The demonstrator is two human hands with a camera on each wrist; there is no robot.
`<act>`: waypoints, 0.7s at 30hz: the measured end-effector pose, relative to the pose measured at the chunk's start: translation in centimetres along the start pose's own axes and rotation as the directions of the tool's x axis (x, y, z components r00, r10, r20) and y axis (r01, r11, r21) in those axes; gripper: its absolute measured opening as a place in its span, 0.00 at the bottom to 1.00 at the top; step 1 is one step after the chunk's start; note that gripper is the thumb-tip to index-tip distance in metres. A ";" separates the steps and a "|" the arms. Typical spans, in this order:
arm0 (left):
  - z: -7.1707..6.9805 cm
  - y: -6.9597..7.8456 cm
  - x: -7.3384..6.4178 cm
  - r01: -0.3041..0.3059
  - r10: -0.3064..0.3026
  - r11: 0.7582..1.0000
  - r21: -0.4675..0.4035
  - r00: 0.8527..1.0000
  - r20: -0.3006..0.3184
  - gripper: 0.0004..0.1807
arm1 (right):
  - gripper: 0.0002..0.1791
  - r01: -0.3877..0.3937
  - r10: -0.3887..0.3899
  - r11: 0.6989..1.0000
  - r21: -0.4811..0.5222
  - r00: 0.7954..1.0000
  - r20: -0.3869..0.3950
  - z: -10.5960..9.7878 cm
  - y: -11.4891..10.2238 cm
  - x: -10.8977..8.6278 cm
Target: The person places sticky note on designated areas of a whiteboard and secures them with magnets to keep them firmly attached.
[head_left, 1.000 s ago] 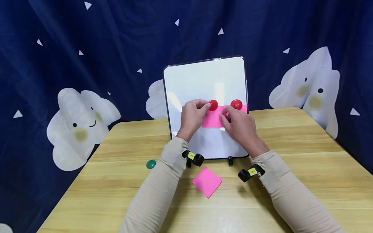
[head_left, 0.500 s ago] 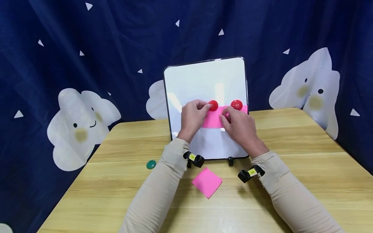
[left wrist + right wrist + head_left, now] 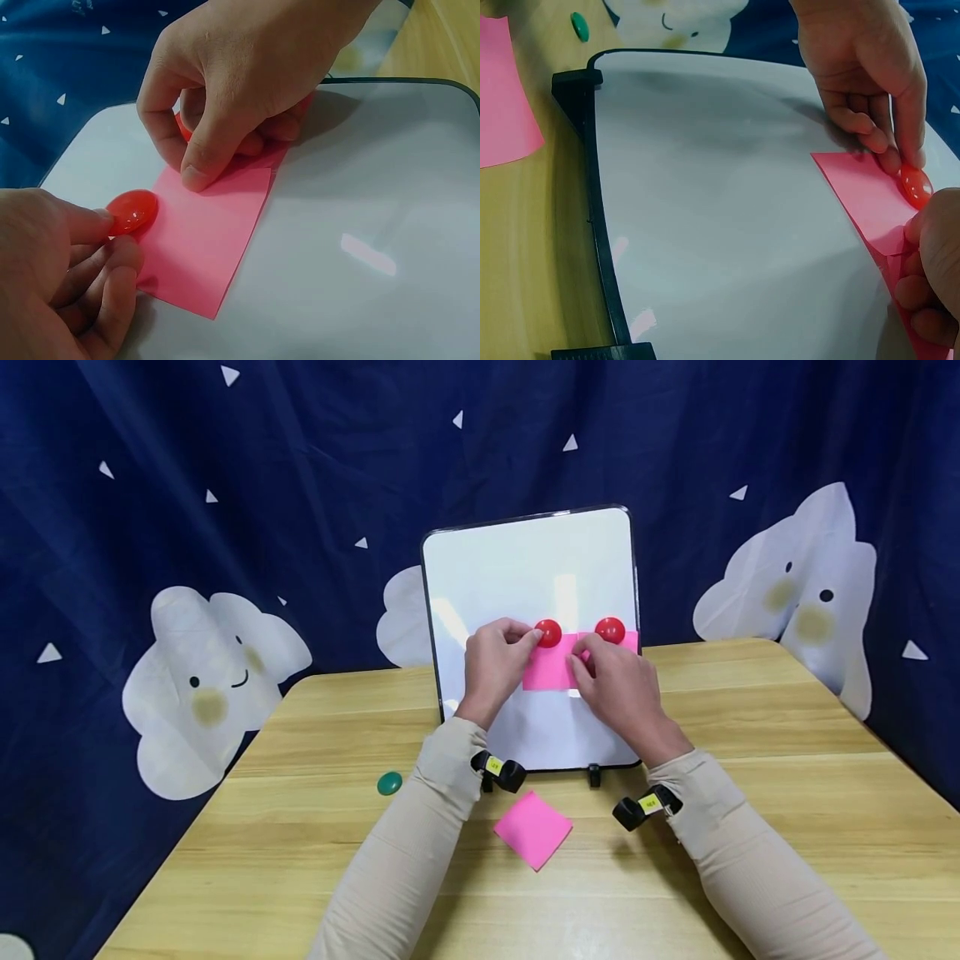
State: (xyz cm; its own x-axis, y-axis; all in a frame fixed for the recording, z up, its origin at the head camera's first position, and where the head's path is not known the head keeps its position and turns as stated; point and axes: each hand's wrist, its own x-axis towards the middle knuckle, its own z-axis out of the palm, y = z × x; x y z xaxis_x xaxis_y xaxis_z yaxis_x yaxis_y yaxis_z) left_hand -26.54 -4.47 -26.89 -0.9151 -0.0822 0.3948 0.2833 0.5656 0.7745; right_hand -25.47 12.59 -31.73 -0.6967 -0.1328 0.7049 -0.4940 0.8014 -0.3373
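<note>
A white magnetic board (image 3: 517,568) leans upright on the table. On it, a pink sticky note (image 3: 210,232) lies beside and slightly over a second pink note (image 3: 630,640). My left hand (image 3: 495,668) pinches a round red magnet (image 3: 550,633) between thumb and fingers, at the upper left corner of the first note. With thumb and index finger, my right hand (image 3: 618,687) pinches that note near its upper right corner. Another red magnet (image 3: 611,629) sits on the top of the second note, just above my right hand, which partly hides that note.
A green round magnet (image 3: 389,783) lies on the wooden table (image 3: 285,843), left of my left forearm. Another pink sticky note (image 3: 533,831) lies turned like a diamond before the board. Black feet (image 3: 594,775) hold the board's lower edge. A dark blue curtain hangs behind.
The left red magnet and the left edge of the note have shifted very slightly. Both hands keep nearly the same place and hold.
</note>
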 end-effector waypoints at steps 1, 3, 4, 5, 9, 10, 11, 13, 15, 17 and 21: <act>0.0 0.0 0.0 0.000 0.000 1.000 -0.003 1.000 0.000 0.09 | 0.06 0.002 -0.002 1.000 0.000 1.000 0.000 0.0 0.0 0.0; 0.0 0.0 0.0 0.002 -0.002 1.000 -0.005 1.000 -0.003 0.09 | 0.07 0.003 -0.003 1.000 0.001 1.000 0.001 0.0 0.0 0.0; 0.0 0.0 0.0 0.006 -0.006 1.000 -0.008 1.000 -0.003 0.09 | 0.07 0.004 -0.004 1.000 0.000 1.000 0.002 0.0 0.0 0.0; 0.0 0.0 -0.1 0.009 -0.009 1.000 -0.006 1.000 -0.004 0.09 | 0.07 0.005 -0.005 1.000 0.000 1.000 0.003 0.0 0.1 0.0; 0.0 -0.1 -0.1 0.022 -0.022 1.000 -0.003 1.000 -0.004 0.08 | 0.07 0.007 -0.007 1.000 -0.003 1.000 0.004 0.0 0.1 0.0; -0.1 -0.1 -0.1 0.024 -0.024 1.000 -0.003 1.000 -0.003 0.08 | 0.07 0.008 -0.008 1.000 -0.004 1.000 0.004 0.0 0.1 0.0; -0.1 -0.1 -0.1 0.023 -0.023 1.000 -0.003 1.000 -0.003 0.08 | 0.06 0.007 -0.007 1.000 -0.004 1.000 0.004 0.0 0.1 0.0; -0.2 -0.1 -0.1 0.017 -0.017 1.000 -0.015 1.000 -0.002 0.08 | 0.06 0.004 -0.004 1.000 -0.005 1.000 0.005 0.0 0.1 0.0; -0.4 -0.1 -0.3 0.015 -0.015 0.999 -0.039 1.000 0.002 0.08 | 0.06 0.000 0.000 1.000 -0.005 1.000 0.008 0.0 0.0 0.0; -0.6 -0.3 -0.5 0.020 -0.020 0.998 -0.065 1.000 0.006 0.08 | 0.07 -0.006 0.006 1.000 -0.004 1.000 0.011 0.0 0.0 0.0; -1.2 -1.2 -1.1 0.039 -0.037 0.992 -0.118 0.999 0.019 0.08 | 0.07 -0.011 0.011 1.000 0.001 1.000 0.015 0.0 -0.1 0.1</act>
State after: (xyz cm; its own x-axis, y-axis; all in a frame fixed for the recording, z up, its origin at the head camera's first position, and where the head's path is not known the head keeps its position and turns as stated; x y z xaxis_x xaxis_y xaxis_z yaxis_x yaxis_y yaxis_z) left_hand -25.51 -6.03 -27.64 -0.9303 -0.0876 0.3561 0.2789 0.4614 0.8422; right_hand -25.47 12.55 -31.66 -0.7095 -0.1327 0.6921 -0.4869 0.8023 -0.3453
